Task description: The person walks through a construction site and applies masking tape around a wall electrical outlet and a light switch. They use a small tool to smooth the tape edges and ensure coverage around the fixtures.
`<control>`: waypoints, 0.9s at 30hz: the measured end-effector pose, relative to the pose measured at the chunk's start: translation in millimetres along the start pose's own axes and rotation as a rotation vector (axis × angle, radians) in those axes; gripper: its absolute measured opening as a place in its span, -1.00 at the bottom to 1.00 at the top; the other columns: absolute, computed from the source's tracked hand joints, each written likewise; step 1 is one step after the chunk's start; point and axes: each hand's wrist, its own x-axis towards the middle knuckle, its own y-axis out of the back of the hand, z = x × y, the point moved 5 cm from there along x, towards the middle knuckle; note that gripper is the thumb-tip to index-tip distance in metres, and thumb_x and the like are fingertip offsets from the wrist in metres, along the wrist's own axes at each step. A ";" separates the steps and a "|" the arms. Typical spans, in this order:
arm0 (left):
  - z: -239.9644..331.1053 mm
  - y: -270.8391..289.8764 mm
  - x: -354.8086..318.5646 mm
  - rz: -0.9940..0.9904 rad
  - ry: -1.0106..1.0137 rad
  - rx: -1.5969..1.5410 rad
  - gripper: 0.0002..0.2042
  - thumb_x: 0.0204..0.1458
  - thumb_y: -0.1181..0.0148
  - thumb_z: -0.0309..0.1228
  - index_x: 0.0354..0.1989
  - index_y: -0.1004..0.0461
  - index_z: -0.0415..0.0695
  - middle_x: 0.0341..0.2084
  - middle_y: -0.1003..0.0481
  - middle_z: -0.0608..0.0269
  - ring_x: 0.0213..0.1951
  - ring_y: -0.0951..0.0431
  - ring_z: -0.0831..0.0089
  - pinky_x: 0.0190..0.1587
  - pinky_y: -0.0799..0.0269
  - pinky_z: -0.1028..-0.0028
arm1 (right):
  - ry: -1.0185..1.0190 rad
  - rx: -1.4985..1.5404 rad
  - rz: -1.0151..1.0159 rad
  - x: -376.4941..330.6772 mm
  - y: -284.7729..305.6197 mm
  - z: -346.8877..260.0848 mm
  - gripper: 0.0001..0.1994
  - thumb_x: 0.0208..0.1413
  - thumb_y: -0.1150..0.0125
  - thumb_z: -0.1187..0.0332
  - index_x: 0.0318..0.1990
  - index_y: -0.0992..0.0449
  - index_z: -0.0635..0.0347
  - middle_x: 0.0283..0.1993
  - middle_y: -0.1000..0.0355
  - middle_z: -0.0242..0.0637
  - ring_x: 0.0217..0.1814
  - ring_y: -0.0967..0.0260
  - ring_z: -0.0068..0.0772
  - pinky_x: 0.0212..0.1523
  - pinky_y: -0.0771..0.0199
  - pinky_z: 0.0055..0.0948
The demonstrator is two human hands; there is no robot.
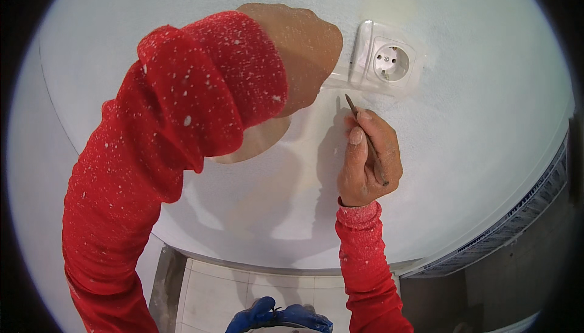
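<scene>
My left hand (304, 53) is raised beside the white wall socket (390, 63), its back toward me and its knuckles bent. Its fingertips are hidden behind it. A shiny, see-through strip (336, 81) runs between this hand and the socket's lower left edge. Below the left wrist, partly covered by the sleeve, shows a tan rounded shape (263, 141) that I cannot identify. My right hand (371, 159) is closed around a slim, dark, pointed tool (373, 152). The tool's tip points up toward the strip, just below the socket, and looks apart from it.
The pale wall (468, 150) carries faint yellowish patches. A tiled floor (213, 287) lies below, with blue shoes or covers (280, 316) at the bottom. A dark patterned strip (505, 223) runs along the lower right. White specks dot my red sleeves.
</scene>
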 end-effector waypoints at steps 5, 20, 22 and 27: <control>-3.3 4.2 -3.5 0.095 -0.006 -0.055 -0.80 0.10 -0.18 -0.29 -0.33 -0.52 -0.18 -0.43 -0.56 0.04 -0.31 -0.58 0.08 -0.17 -0.51 0.19 | 0.018 0.009 0.000 5.6 -5.6 0.4 -0.78 0.10 -0.18 0.62 -0.10 -0.60 0.34 -0.15 -0.58 -0.01 -0.16 -0.58 -0.24 -0.13 -0.58 -0.40; -2.6 -2.4 -1.3 -0.004 0.012 0.098 -0.86 0.06 -0.23 -0.37 -0.38 -0.57 -0.18 -0.44 -0.58 0.03 -0.29 -0.61 0.12 -0.20 -0.55 0.23 | 0.140 -0.155 -0.012 14.9 -20.0 -1.9 -0.80 0.18 -0.16 0.63 -0.07 -0.61 0.32 -0.11 -0.58 -0.06 -0.12 -0.56 -0.35 -0.15 -0.55 -0.48; -20.3 -12.3 -14.9 0.014 0.049 0.150 -0.88 0.07 -0.26 -0.38 -0.38 -0.59 -0.17 -0.45 -0.58 0.06 -0.32 -0.61 0.15 -0.22 -0.56 0.26 | 0.190 -0.161 0.006 15.9 -20.2 -4.7 -0.79 0.17 -0.17 0.64 -0.07 -0.61 0.32 -0.13 -0.58 -0.07 -0.11 -0.55 -0.35 -0.13 -0.54 -0.48; -58.5 -44.6 -61.4 -0.025 0.113 -0.147 -0.83 0.09 -0.32 -0.34 -0.40 -0.61 -0.20 -0.47 -0.58 0.10 -0.46 -0.57 0.22 -0.30 -0.55 0.31 | 0.115 -0.133 -0.049 1.5 -20.5 -7.5 -0.82 0.19 -0.14 0.53 -0.10 -0.62 0.30 -0.15 -0.60 -0.07 -0.12 -0.56 -0.18 -0.10 -0.54 -0.32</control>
